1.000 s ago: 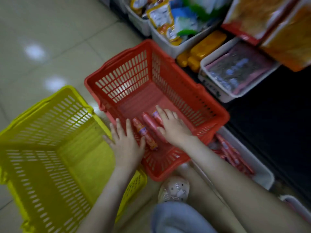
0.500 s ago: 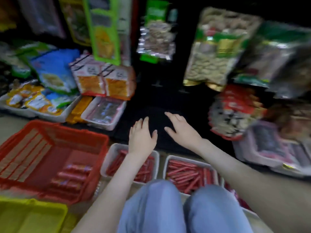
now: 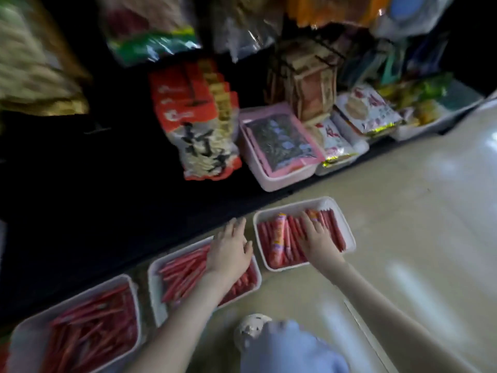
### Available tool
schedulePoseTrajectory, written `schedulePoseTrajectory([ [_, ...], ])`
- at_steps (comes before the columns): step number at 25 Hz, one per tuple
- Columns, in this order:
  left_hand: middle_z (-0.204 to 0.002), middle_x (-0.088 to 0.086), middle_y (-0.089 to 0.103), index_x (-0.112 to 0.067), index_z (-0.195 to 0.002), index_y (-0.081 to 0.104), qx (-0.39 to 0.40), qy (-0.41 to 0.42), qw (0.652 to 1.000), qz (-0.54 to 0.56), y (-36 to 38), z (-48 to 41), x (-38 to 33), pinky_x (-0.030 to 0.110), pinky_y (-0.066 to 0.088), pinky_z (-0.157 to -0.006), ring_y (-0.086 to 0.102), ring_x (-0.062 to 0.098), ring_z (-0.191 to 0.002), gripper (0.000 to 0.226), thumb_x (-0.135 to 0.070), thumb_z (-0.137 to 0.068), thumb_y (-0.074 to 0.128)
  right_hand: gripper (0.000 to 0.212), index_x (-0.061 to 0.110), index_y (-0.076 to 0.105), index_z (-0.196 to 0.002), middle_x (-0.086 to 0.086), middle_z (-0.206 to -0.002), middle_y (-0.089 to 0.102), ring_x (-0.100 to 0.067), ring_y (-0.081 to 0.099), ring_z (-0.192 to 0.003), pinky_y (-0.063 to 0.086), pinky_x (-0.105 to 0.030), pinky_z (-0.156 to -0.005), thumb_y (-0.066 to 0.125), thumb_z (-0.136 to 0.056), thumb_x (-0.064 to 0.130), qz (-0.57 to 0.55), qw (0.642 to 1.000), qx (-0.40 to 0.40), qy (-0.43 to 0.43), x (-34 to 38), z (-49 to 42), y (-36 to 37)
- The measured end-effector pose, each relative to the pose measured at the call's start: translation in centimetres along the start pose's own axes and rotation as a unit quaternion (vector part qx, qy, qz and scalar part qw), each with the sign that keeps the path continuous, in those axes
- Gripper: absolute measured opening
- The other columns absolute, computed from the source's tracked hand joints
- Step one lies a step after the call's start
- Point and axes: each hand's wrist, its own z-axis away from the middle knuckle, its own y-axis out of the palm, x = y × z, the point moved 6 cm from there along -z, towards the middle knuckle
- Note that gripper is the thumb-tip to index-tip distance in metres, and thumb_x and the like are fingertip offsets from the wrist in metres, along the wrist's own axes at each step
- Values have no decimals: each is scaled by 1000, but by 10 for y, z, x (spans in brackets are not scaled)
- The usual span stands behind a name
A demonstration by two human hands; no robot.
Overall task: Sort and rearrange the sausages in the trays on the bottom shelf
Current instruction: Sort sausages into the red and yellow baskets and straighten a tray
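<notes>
**Sorting at the bottom shelf [image 3: 107, 200]**

Three white trays stood in a row on the floor [image 3: 403, 211], just in front of the dark shelf edge. The right tray [image 3: 347, 234] held thin red sausages [image 3: 333, 230] laid side by side, with one thicker sausage [image 3: 279, 238] bearing an orange and purple label among them. The right hand [image 3: 318, 238] lay flat on that row with its fingers spread and its grip released, pinching nothing.

The left hand [image 3: 230, 249] was over the far right corner of the middle tray [image 3: 155, 297], fingers straight and close together, grip also released. Whether it touched the tray could not be told. Loose sausages [image 3: 183, 275] lay there at mixed angles. The left tray [image 3: 29, 337] held a similar jumbled heap [image 3: 91, 327].

On the shelf behind stood a red and white bag [image 3: 199, 125] and, to its right, a pink tray [image 3: 279, 181] of dark packets. A pale shoe [image 3: 251, 328] and a blue-clad knee [image 3: 290, 351] showed at the near edge.
</notes>
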Motion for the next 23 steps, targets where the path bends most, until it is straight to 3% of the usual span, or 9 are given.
schedulePoseTrajectory([
  [2,-160,8,12,-22,-153,11,56,-2,998,-25,64,-38,-4,36,16,-118,17,24,-145,66,-33,-97,43,70,17,11,-152,-19,-146,31,-41,30,-133,26,-44,-109,48,-93,9,-15,999,27,34,-50,-19,47],
  [5,-161,7,1,-26,-153,3,118,-23,990,-72,125,-57,10,38,6,-119,8,27,-147,68,-35,-98,41,76,29,-2,-152,-16,-141,33,-42,41,-121,35,-50,-102,47,-95,19,-49,992,88,71,-71,-48,120],
  [7,-161,8,-1,-28,-153,0,126,-19,987,-98,147,-67,25,39,6,-120,5,27,-147,67,-33,-99,39,84,32,-13,-149,-14,-152,19,-41,37,-126,35,-50,-103,50,-95,26,-54,986,112,115,-70,-74,158],
  [11,-160,10,5,-32,-153,3,127,-20,988,-82,166,-86,48,40,12,-120,10,29,-147,65,-27,-99,39,99,31,-18,-148,-22,-140,22,-44,45,-115,43,-46,-92,57,-87,15,-82,980,63,169,-64,-103,181],
  [13,-158,7,17,-35,-152,11,116,-29,993,-6,167,-93,45,36,22,-116,20,27,-144,61,-24,-100,40,101,29,-10,-150,-21,-138,27,-41,44,-116,39,-38,-92,60,-81,7,-184,962,36,197,-69,-96,176],
  [15,-144,2,43,-40,-149,20,109,-51,984,133,170,-105,33,28,39,-98,44,19,-129,55,-24,-101,41,99,26,0,-152,-17,-140,31,-32,40,-125,33,-32,-102,63,-78,7,-259,950,-9,174,-70,-84,163],
  [17,-131,-5,56,-52,-143,22,149,-90,936,307,182,-119,16,22,43,-90,56,7,-110,54,-30,-100,46,97,26,8,-151,-9,-142,33,-19,35,-132,33,-40,-110,66,-74,13,-302,945,-49,118,-64,-71,148],
  [19,-134,-10,55,-61,-137,22,187,-109,870,442,195,-128,-1,27,46,-97,56,1,-111,60,-34,-96,55,93,32,14,-148,-2,-145,33,-11,31,-136,33,-41,-111,66,-73,17,-325,942,-48,65,-58,-63,136],
  [23,-128,-14,60,-56,-138,33,193,-126,811,538,202,-132,-8,39,51,-96,60,9,-115,67,-37,-84,68,74,38,25,-147,2,-146,37,-10,36,-134,35,-38,-110,63,-84,34,-370,928,40,14,-67,-61,120],
])
